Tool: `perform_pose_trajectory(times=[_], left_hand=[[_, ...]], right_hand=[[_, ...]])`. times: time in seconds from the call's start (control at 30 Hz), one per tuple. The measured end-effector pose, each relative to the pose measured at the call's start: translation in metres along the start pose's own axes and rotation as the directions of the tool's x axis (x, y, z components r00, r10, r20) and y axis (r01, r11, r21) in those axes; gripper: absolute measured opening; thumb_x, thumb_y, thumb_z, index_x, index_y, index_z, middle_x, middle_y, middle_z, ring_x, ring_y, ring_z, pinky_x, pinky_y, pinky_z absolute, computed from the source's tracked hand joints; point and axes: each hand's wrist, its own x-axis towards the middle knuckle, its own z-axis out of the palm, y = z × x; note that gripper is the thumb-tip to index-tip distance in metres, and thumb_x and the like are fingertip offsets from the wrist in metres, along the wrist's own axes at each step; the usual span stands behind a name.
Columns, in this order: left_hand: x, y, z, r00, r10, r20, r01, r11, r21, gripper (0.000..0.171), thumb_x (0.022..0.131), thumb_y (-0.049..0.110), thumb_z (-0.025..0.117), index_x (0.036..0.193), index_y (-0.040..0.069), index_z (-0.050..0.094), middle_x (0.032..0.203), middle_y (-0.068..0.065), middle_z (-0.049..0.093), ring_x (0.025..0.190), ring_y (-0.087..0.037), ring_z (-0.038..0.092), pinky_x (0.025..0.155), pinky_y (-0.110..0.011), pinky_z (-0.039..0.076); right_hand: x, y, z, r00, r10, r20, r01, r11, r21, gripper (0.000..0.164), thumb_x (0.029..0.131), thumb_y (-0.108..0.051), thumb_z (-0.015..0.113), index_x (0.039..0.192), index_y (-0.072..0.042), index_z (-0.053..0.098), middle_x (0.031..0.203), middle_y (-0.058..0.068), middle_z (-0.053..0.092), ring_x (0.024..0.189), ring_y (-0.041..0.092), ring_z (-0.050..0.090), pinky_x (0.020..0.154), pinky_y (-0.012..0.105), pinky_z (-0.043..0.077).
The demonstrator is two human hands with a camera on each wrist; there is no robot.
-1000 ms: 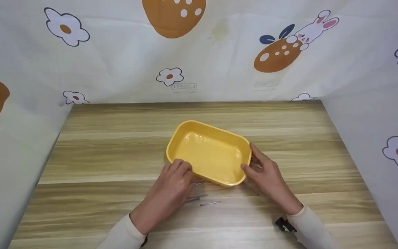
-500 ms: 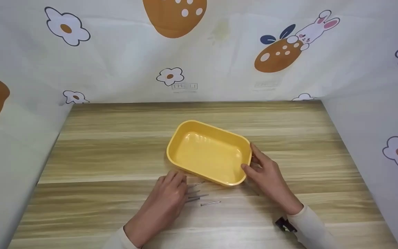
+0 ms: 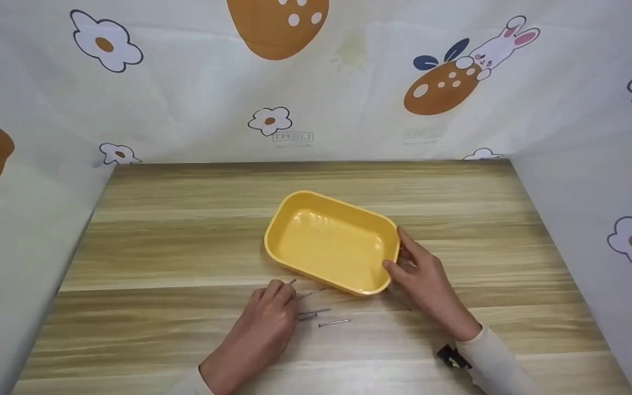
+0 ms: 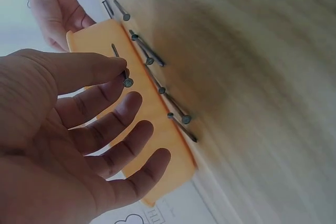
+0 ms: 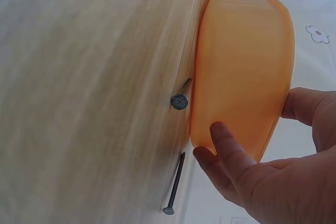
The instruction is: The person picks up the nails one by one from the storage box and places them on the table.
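Note:
A yellow plastic box (image 3: 338,241), open at the top, sits slanted on the wooden table. My right hand (image 3: 425,280) grips its right end, thumb over the rim and fingers along the outer wall. In front of the box, my left hand (image 3: 264,323) pinches a nail (image 4: 127,81) between thumb and index finger, the other fingers spread, as the left wrist view shows. Several more nails lie on the table by that hand, among them one nail (image 3: 334,322) to its right. The right wrist view shows a nail (image 5: 175,187) near the box's wall.
The wooden table (image 3: 184,219) is enclosed at the back and sides by pale cloth (image 3: 184,82) printed with flowers, orange shapes and a rabbit. A black clip-like piece (image 3: 453,356) sits by my right sleeve.
My left hand has drawn back from the box's near rim to the nails in front of it, uncovering more of them. My right hand and the box have stayed put.

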Motion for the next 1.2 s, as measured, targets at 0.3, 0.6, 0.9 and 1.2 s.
perform_pose_trajectory(times=[0.3, 0.6, 0.9, 1.2], left_hand=[[-0.0023, 0.0025, 0.0004, 0.995, -0.038, 0.094, 0.036, 0.999, 0.021, 0.012, 0.088, 0.0, 0.077, 0.098, 0.005, 0.08, 0.102, -0.003, 0.063, 0.101, -0.024, 0.056, 0.076, -0.041, 0.052], [-0.0062, 0.0024, 0.0052, 0.999, -0.01, 0.036, 0.007, 0.997, 0.072, 0.013, 0.082, 0.0, 0.08, 0.094, 0.006, 0.079, 0.101, -0.003, 0.062, 0.098, -0.024, 0.055, 0.074, -0.039, 0.049], [-0.0064, 0.0031, 0.0046, 0.993, -0.046, 0.109, 0.039, 0.997, 0.06, 0.016, 0.085, -0.003, 0.077, 0.1, 0.003, 0.079, 0.101, -0.005, 0.063, 0.099, -0.025, 0.055, 0.078, -0.043, 0.053], [-0.0027, 0.0013, 0.0008, 0.996, -0.067, 0.052, 0.067, 0.998, 0.008, 0.01, 0.086, 0.007, 0.081, 0.094, 0.007, 0.075, 0.101, -0.005, 0.063, 0.099, -0.025, 0.056, 0.076, -0.043, 0.052]], right_hand=[[-0.002, -0.0006, 0.0012, 1.0, -0.012, -0.002, 0.012, 1.0, 0.026, 0.083, 0.1, 0.0, 0.077, 0.168, 0.005, 0.031, 0.163, 0.028, 0.05, 0.136, 0.04, 0.065, 0.101, 0.03, 0.059], [-0.0029, -0.0018, 0.0002, 1.0, -0.015, 0.007, 0.015, 1.0, 0.016, 0.082, 0.101, -0.002, 0.077, 0.168, 0.005, 0.031, 0.161, 0.029, 0.052, 0.136, 0.04, 0.065, 0.101, 0.03, 0.059], [-0.0023, -0.0017, 0.0001, 1.0, -0.023, 0.007, 0.023, 1.0, 0.013, 0.082, 0.101, -0.001, 0.077, 0.168, 0.006, 0.03, 0.161, 0.03, 0.051, 0.136, 0.04, 0.065, 0.102, 0.032, 0.059], [-0.0018, -0.0024, -0.002, 1.0, -0.023, 0.007, 0.023, 1.0, 0.006, 0.082, 0.101, -0.003, 0.077, 0.168, 0.006, 0.03, 0.159, 0.03, 0.054, 0.134, 0.041, 0.066, 0.101, 0.03, 0.059]])
